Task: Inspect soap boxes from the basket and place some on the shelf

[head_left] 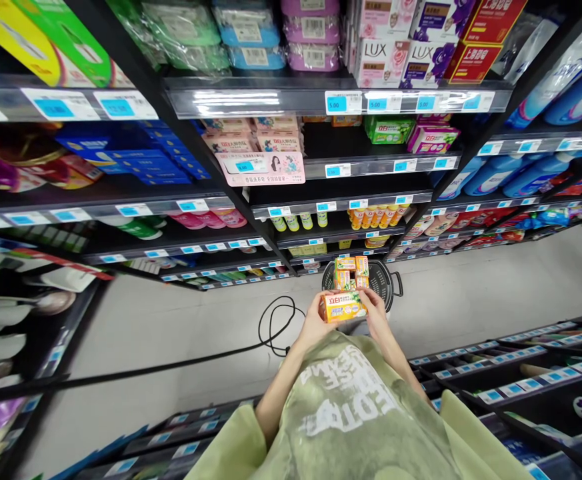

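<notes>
Left hand [315, 319] and right hand [377, 315] both clamped on orange-yellow rectangular soap pack [343, 307]; black perforated plastic basket [383, 280] holding matching orange boxes [351, 272] at 12 o'clock.

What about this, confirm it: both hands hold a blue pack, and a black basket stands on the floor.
Wrong. The head view shows the pack is orange, not blue; the left hand and right hand hold it, and the black basket stands on the floor.
</notes>
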The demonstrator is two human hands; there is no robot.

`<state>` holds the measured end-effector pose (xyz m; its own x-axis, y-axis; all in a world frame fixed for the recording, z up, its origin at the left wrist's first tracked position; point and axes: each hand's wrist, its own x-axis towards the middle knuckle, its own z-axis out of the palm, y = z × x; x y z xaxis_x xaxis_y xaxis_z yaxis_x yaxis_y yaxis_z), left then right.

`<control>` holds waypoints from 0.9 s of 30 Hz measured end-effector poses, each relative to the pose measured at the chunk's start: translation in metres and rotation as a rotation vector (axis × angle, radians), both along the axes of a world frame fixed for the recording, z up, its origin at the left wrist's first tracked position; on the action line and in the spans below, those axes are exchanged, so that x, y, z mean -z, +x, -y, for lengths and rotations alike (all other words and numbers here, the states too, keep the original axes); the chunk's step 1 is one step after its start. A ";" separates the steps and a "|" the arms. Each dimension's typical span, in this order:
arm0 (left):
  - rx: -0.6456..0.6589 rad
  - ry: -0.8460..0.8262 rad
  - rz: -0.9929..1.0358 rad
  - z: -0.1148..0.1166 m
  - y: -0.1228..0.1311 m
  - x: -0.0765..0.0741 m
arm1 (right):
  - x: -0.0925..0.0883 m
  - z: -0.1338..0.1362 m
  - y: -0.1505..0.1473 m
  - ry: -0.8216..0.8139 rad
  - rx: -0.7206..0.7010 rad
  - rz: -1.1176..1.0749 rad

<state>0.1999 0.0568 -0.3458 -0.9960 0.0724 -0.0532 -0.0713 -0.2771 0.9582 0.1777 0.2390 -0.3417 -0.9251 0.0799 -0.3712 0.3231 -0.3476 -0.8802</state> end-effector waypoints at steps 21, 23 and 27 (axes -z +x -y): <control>-0.075 0.159 0.293 0.005 -0.004 0.006 | -0.001 0.015 0.005 0.148 0.082 -0.174; -0.013 0.306 0.333 0.003 -0.005 0.004 | 0.001 0.019 0.009 0.258 0.120 -0.272; -0.013 0.405 0.342 -0.003 -0.010 -0.007 | 0.001 0.025 0.019 0.484 0.036 -0.501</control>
